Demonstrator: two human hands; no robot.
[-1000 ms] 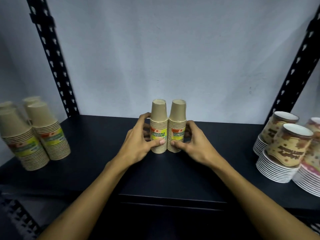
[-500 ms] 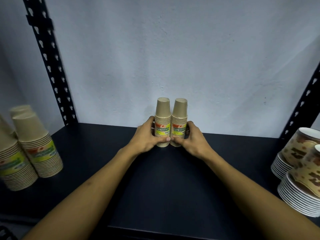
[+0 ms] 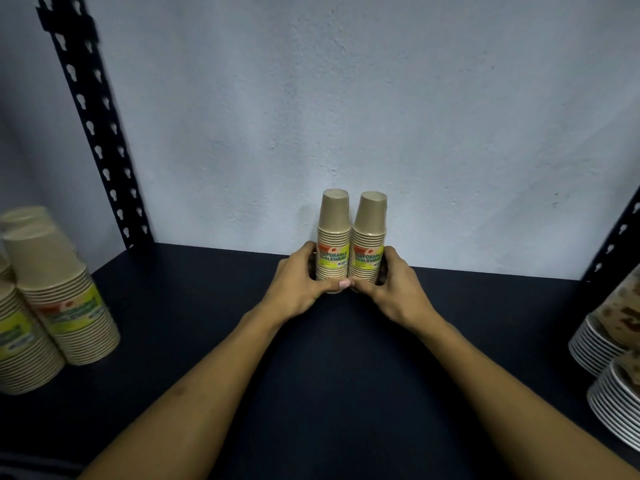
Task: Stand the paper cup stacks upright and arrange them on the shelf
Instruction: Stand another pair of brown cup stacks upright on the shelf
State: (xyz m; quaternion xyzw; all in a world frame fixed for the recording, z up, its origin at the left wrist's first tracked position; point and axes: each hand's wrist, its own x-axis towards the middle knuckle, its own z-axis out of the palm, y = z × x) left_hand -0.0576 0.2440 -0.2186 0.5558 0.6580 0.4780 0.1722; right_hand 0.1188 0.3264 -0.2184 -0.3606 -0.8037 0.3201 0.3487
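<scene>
Two tan paper cup stacks with yellow-green labels stand upright, side by side and touching, at the back of the dark shelf (image 3: 207,306) close to the white wall. My left hand (image 3: 298,285) wraps the base of the left cup stack (image 3: 333,233). My right hand (image 3: 391,289) wraps the base of the right cup stack (image 3: 369,237). Both thumbs meet in front of the stacks' bottoms, which they hide.
More tan cup stacks (image 3: 59,296) stand at the shelf's left end. Patterned cups on piles of white plates (image 3: 609,348) sit at the right edge. Black perforated uprights rise at the back left (image 3: 97,133) and back right (image 3: 616,233).
Both hands have pushed the two cup stacks together away from me, from mid-shelf to the back near the wall. The camera has moved closer.
</scene>
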